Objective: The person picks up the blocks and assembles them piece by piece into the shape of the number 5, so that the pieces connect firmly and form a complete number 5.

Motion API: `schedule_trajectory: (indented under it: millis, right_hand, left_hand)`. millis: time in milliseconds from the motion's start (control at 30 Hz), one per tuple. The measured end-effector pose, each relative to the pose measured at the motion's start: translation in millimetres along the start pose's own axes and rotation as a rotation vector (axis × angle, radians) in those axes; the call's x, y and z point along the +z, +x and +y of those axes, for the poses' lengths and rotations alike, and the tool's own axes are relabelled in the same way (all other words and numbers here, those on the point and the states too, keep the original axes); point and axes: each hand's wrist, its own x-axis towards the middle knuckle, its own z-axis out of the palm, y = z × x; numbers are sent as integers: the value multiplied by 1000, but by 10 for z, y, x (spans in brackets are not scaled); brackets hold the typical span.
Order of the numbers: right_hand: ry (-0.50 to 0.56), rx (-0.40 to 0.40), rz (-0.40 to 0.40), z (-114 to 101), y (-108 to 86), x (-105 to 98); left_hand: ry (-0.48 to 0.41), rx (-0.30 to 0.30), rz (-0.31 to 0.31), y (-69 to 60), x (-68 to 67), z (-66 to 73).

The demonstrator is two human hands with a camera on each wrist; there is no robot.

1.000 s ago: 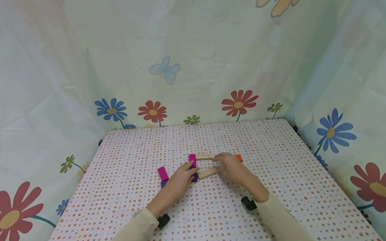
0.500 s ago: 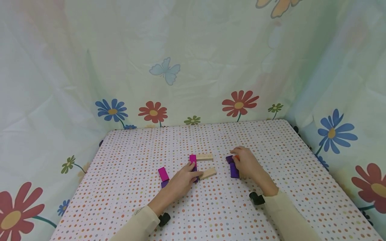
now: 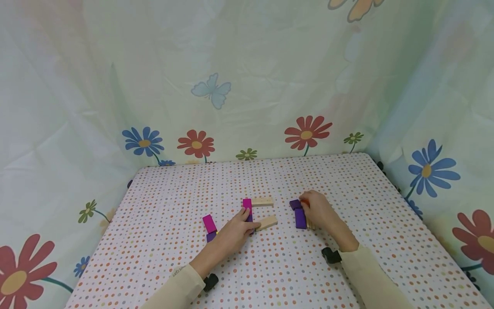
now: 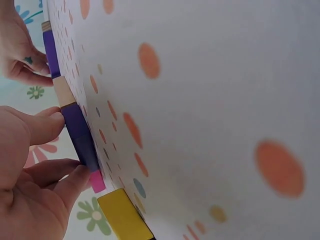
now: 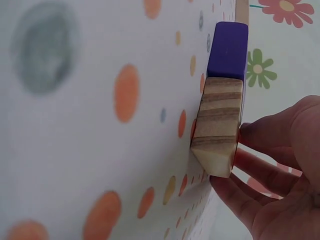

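My left hand [image 3: 231, 234] rests at a row of blocks, its thumb and fingers spanning a purple block [image 4: 79, 132]. A magenta block [image 3: 247, 203] adjoins that one at the far end. Two plain wooden blocks, one farther [image 3: 262, 201] and one nearer [image 3: 267, 222], extend to the right. Over on the right, my right hand [image 3: 318, 210] pinches an orange block [image 3: 305, 201], mostly covered by the fingers. Beside it lie a small-looking dark purple block [image 3: 295, 204] and a longer purple block [image 3: 300, 219]. A striped wooden block [image 5: 217, 120] sits just in front of the right fingers.
Left of the left hand lie another magenta block [image 3: 209, 223], a purple block [image 3: 211, 237] and a yellow block [image 4: 125, 214]. A dotted cloth covers the table [image 3: 247, 270]. Flowered curtains [image 3: 247, 86] surround the back and sides.
My right hand has moved from the plain wooden blocks rightward to the orange block, and its fingers have closed in there. My left hand stays by the purple and magenta blocks.
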Motion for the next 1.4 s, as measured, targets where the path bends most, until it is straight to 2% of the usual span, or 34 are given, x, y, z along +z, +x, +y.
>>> schedule_trajectory:
  millis: [233,600,1033,1233,1400]
  right_hand:
    - [-7,5,1,21,2,-2]
    - [-21,21,69,69,-50,-7]
    - [7,106,-2,125,-39,-64]
    - [4,146,-11,132,-22,-64]
    - [17,146,6,137,-16,-36]
  left_hand:
    - [-8,-8,6,-8,6,-6]
    - [-7,-29,-16,-17,17,1]
    - [-14,-23,-9,-21,13,4]
    - [-26,-22,-4,-21,9,8]
    - [-25,-31,-13,-16,11,10]
